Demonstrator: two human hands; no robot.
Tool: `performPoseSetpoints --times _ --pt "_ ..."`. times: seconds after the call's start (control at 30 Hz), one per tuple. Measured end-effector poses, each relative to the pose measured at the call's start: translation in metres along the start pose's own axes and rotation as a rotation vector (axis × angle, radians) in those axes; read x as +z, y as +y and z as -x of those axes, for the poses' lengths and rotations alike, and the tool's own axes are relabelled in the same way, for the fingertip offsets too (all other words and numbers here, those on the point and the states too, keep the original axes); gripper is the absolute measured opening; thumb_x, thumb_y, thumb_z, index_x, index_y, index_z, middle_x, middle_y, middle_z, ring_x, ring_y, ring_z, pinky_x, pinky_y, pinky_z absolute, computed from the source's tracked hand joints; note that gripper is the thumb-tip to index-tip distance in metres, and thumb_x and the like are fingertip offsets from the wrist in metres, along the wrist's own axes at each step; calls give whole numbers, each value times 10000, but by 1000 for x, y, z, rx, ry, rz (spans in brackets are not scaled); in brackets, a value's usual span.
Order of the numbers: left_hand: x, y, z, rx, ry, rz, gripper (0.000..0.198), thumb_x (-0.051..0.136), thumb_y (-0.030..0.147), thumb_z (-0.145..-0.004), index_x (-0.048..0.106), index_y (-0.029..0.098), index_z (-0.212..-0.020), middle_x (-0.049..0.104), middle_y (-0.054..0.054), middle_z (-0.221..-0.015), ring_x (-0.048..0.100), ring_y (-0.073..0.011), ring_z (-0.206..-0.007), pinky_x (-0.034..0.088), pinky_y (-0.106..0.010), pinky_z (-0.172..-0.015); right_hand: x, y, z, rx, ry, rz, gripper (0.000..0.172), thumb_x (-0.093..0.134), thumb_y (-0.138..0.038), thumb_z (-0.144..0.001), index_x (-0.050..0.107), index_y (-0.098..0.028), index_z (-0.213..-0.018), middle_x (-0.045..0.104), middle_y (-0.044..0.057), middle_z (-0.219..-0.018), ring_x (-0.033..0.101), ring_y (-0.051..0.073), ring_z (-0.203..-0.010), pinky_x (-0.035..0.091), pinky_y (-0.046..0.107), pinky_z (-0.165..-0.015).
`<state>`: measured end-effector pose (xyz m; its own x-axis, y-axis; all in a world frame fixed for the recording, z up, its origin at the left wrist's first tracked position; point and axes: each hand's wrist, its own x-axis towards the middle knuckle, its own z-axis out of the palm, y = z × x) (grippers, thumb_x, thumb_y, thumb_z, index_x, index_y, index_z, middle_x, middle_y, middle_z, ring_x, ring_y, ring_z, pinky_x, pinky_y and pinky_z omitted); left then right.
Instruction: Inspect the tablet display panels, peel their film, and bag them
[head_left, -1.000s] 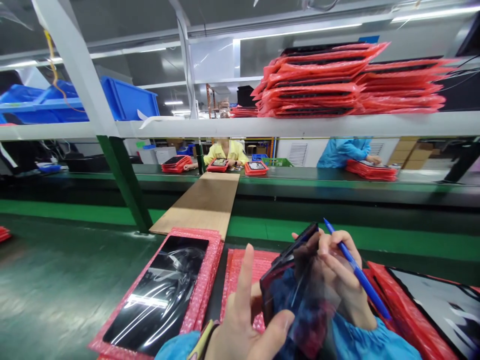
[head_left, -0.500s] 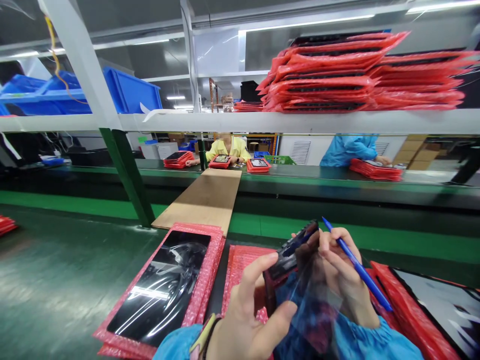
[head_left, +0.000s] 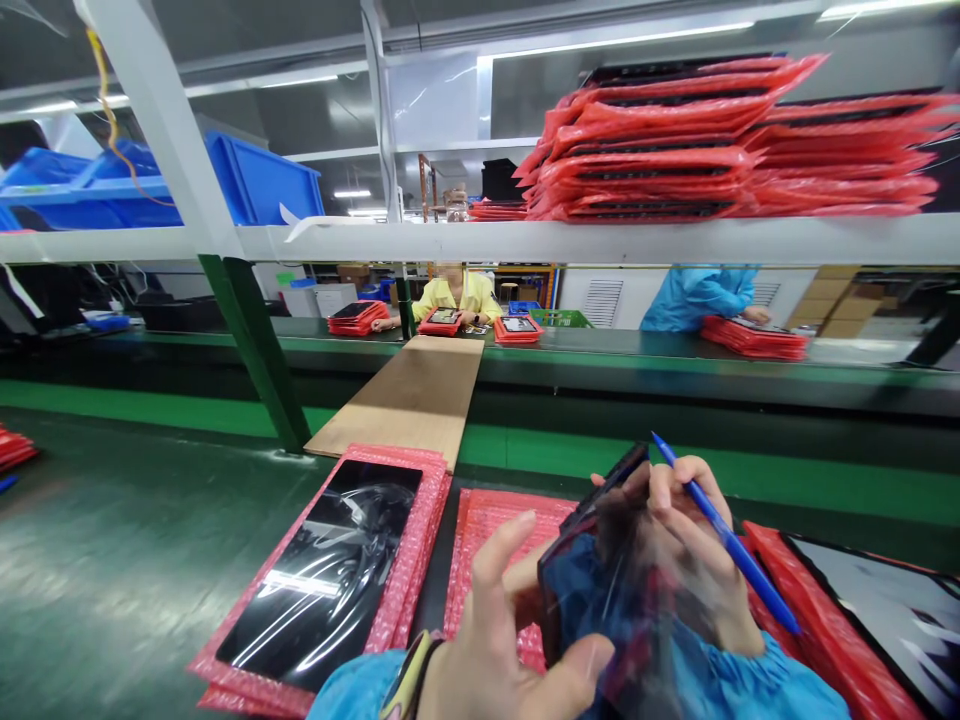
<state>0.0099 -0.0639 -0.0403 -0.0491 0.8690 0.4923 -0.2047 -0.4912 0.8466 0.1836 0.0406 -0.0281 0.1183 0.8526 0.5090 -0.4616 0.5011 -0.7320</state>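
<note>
A glossy dark panel (head_left: 600, 590) is tilted up between my hands. My left hand (head_left: 517, 630) is at its left side, thumb over the front face and index finger lifted off it. My right hand (head_left: 701, 550) grips the panel's upper right edge and also holds a blue pen (head_left: 731, 540) that slants across the fingers. To the left, a black glossy screen (head_left: 330, 570) lies on a stack of pink bubble-wrap sheets (head_left: 416, 530). More pink bubble wrap (head_left: 480, 530) is behind my left hand.
At right, a screen (head_left: 885, 610) rests on red wrap (head_left: 810, 590). Red-wrapped stacks (head_left: 645, 150) sit on the shelf (head_left: 525, 240) above. A wooden board (head_left: 412, 390) spans to the far bench, where two people work. Blue bins (head_left: 262, 180) stand upper left.
The dark panel has turned, showing more of its glossy face and less of its edge. My left index finger has lifted away from it. My right hand and the pen have shifted slightly right.
</note>
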Motion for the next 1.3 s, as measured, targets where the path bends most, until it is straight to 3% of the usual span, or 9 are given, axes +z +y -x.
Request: performPoseSetpoints --times 0.13,0.27,0.37,0.5,0.63,0.73,0.87,1.0,1.3 --pt "-1 -1 3 59 -7 -45 617 686 302 -831 378 328 -1365 696 -49 -1043 702 -226 -878 560 -363 -816 0 0 2 7 -1 2 316 786 -237 -649 556 -274 -862 520 -91 -643 502 115 -533 332 478 -1068" --pt "-8 -5 4 -31 -21 -96 655 710 324 -799 414 305 -1383 680 -90 -1087 692 -257 -880 561 -403 -833 1 -2 2 22 -9 -16 321 788 -250 -640 547 -265 -852 508 -75 -629 492 119 -539 486 364 -782" --pt "-12 -3 -1 -27 -1 -136 571 721 311 -782 519 275 -1314 653 -107 -1152 653 -285 -999 517 -415 -926 4 -6 0 53 3 11 336 807 -229 -602 548 -252 -814 504 -69 -616 435 96 -490 411 263 -540" --pt "-14 11 -14 16 -82 -32 420 638 268 -857 542 281 -1265 681 -55 -1041 660 -204 -919 503 -330 -898 7 -8 -1 98 36 64 338 823 -255 -591 563 -243 -807 500 -56 -627 450 102 -520 375 250 -523" --pt "-19 22 -27 -23 -244 220 532 571 303 -895 380 346 -1389 617 -41 -1213 610 -221 -1062 454 -366 -958 7 -8 -1 192 83 71 335 822 -230 -553 571 -230 -775 497 -44 -626 436 111 -583 383 224 -546" --pt "-24 23 -35 -77 -270 386 536 559 339 -877 389 333 -1386 623 -37 -1191 597 -245 -1090 437 -402 -972 8 -8 -1 238 130 48 313 806 -211 -542 573 -228 -750 489 -47 -628 440 110 -600 426 225 -598" --pt "-27 26 -42 -169 -204 564 478 538 299 -859 440 297 -1327 671 -17 -972 659 -198 -891 503 -318 -786 8 -8 -1 253 143 -25 262 774 -189 -553 566 -241 -704 466 -55 -616 514 133 -648 487 318 -846" --pt "-26 30 -48 -233 -140 615 468 558 270 -831 462 269 -1290 648 13 -820 650 -141 -745 471 -212 -627 7 -6 -2 221 221 -67 229 737 -177 -556 608 -256 -729 478 -53 -606 595 184 -774 327 459 -1120" --pt "-30 23 -54 -301 -15 538 467 521 199 -868 465 283 -1325 485 55 -621 617 -121 -702 493 -225 -735 12 -10 -6 313 297 -242 278 658 -72 -501 561 -236 -703 405 -93 -564 602 138 -752 235 371 -1189"
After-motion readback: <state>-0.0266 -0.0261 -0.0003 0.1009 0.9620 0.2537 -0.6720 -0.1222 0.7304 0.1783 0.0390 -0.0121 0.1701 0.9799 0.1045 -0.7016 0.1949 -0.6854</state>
